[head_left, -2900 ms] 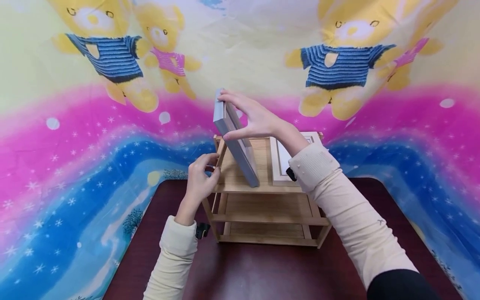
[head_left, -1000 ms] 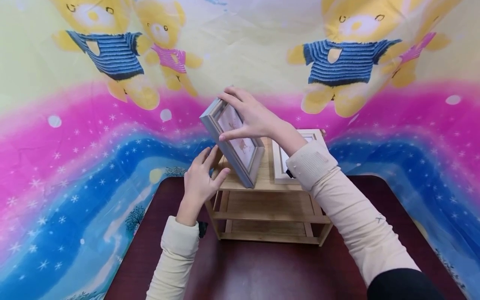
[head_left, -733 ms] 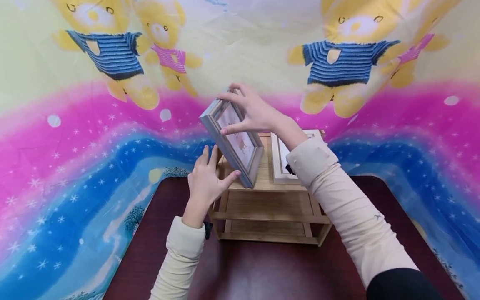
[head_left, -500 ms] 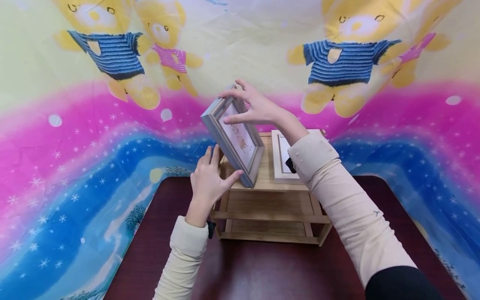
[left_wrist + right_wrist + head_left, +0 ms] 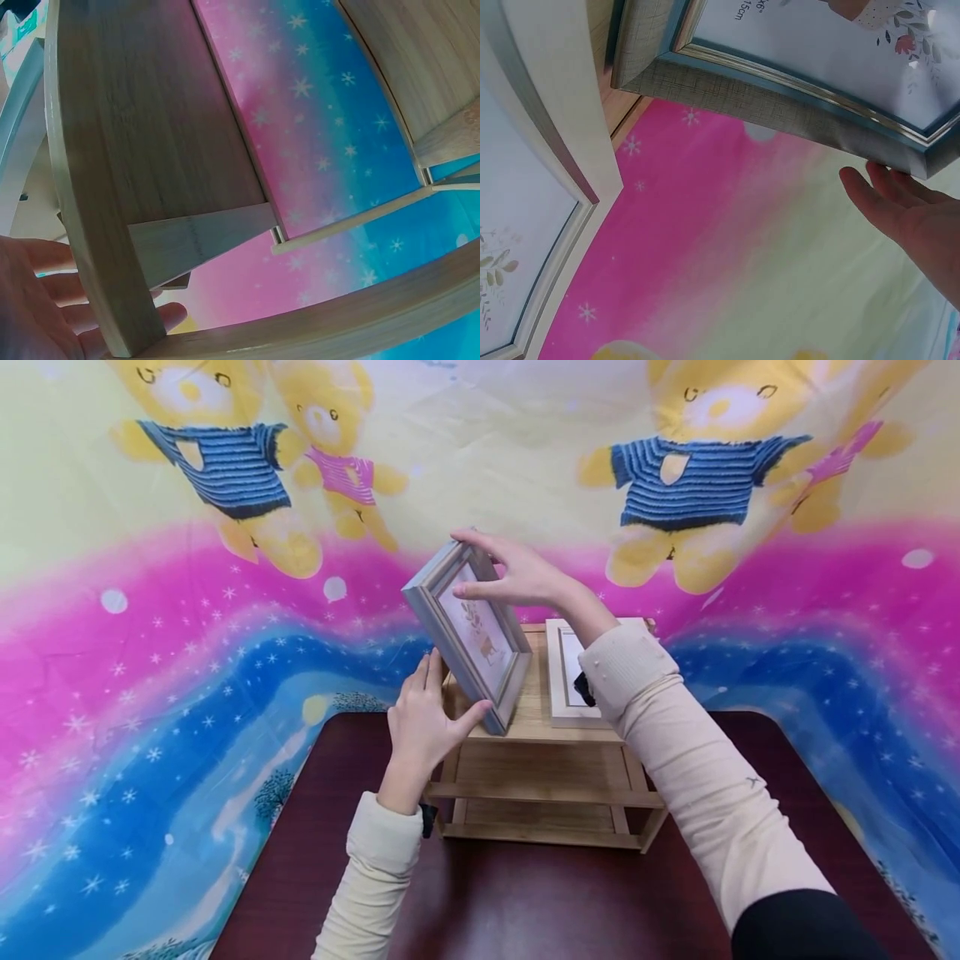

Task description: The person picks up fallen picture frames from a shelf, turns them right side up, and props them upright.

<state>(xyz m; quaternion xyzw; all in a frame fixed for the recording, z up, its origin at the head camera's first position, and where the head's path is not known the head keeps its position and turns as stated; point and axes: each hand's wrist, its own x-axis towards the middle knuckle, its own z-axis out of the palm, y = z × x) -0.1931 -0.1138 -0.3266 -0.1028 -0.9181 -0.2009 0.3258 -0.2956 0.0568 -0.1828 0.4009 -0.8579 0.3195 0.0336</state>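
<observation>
A grey picture frame [image 5: 480, 635] with a plant print stands tilted on the top board of a wooden shelf rack [image 5: 540, 737]. My right hand [image 5: 517, 572] holds its upper left corner, fingers on the top edge and thumb in front. In the right wrist view, several fingertips meet the frame's edge [image 5: 780, 112]; the thumb is out of sight. My left hand [image 5: 423, 727] is at the frame's lower left side, fingers extended and thumb near the bottom corner. In the left wrist view, its fingers pass behind the rack's wooden rail [image 5: 112, 262].
A white picture frame [image 5: 570, 685] lies on the right of the rack top, partly covered by the right forearm. The rack has lower shelves [image 5: 540, 768] and stands on a dark red table [image 5: 540, 902]. A bear-print cloth [image 5: 487, 443] hangs close behind.
The grey picture frame has turned its print toward me. My left hand has left the rack's side rail and spread beside the frame. My right fingers have shifted along its top edge.
</observation>
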